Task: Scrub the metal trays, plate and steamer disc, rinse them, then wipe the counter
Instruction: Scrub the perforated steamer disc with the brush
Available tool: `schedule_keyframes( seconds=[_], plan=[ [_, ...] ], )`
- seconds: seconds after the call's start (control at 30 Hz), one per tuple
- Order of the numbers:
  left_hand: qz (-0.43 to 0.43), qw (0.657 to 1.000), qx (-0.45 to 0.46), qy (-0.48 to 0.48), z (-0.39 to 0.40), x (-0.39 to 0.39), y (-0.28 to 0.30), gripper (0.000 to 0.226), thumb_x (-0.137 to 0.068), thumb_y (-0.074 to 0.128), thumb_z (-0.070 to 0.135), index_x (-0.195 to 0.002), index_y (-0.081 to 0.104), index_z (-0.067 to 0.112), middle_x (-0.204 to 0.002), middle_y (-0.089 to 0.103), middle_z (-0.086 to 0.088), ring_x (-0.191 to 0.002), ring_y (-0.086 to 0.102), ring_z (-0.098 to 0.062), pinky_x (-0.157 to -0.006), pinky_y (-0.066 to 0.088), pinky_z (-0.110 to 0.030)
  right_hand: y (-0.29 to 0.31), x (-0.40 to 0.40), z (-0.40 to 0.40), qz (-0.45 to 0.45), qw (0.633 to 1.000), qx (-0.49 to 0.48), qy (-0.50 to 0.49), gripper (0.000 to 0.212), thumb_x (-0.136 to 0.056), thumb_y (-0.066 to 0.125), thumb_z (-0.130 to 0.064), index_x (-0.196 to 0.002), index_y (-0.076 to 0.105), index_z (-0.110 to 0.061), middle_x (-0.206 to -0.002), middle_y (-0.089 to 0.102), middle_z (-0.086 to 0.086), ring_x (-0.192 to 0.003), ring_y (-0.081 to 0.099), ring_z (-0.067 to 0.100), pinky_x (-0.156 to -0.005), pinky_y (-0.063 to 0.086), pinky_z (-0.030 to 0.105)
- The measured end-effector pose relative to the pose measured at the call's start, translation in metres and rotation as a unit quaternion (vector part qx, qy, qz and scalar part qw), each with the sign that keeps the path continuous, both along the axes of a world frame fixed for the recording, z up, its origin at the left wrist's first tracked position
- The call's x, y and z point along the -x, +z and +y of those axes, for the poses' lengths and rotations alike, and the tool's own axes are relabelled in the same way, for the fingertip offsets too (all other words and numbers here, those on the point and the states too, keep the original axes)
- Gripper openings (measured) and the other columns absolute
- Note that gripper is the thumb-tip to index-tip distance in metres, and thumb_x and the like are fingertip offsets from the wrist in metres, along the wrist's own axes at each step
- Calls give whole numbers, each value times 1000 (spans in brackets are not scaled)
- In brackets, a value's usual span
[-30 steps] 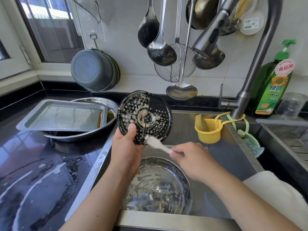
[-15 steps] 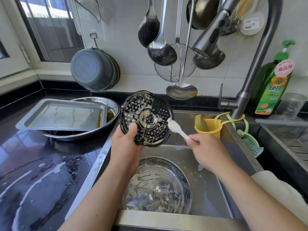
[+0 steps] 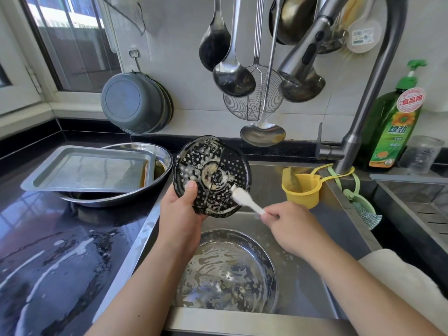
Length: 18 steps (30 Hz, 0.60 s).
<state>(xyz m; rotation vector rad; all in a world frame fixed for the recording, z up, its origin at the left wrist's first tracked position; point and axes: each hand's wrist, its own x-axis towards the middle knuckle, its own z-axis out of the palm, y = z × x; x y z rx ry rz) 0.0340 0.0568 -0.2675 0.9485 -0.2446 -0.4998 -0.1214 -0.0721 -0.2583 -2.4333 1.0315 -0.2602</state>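
Now my left hand holds the black perforated round steamer disc upright over the stainless steel sink, thumb pressed on its soapy face and fingers curled behind its lower left edge. My right hand pinches the handle of a small white brush, whose bristled head touches the disc's lower right part; both grips are clamped, one on the disc, one on the brush. Directly below, a round shiny metal plate lies in the sink basin, streaked with foam. On the wet black counter to my left, a rectangular grey metal tray rests across a wide round steel basin. A yellow plastic strainer cup hangs at the sink's far right edge, near the base of the dark curved faucet. A green bottle of dish soap stands beyond it, by the wall.
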Motion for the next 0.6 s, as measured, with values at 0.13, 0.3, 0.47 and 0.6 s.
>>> schedule_keyframes(
  seconds=[0.13,0.3,0.47,0.6],
  plan=[
    [-28,999,-23,5,1,-2,-1,24,-110,45,8,-118,66,14,-107,79,-6,-102,75,-23,-86,58,-48,-4,-5,5,53,998,-11,29,31,-100,56,-36,-75,66,-21,-62,53,-1,-60,47,21,-53,31,31],
    [-95,993,-68,-11,0,3,-3,24,-109,48,9,-120,69,14,-113,77,-11,-110,73,-30,-95,58,-53,10,11,-11,60,993,79,-60,37,-104,48,-33,-68,56,-27,-71,56,-3,-66,50,19,-50,33,30],
    [-109,991,-77,-18,-1,2,-7,23,-108,50,10,-117,71,12,-114,76,-16,-112,71,-35,-103,53,-58,11,7,1,91,986,139,-9,26,-104,50,-26,-80,59,-24,-68,47,-5,-63,43,16,-52,26,33],
    [-111,991,-77,-21,-2,0,-9,22,-108,51,11,-114,72,12,-113,76,-17,-112,71,-38,-103,52,-61,6,3,5,96,984,147,19,23,-103,51,-27,-85,64,-21,-69,49,-5,-64,43,17,-57,29,36]
  ],
)
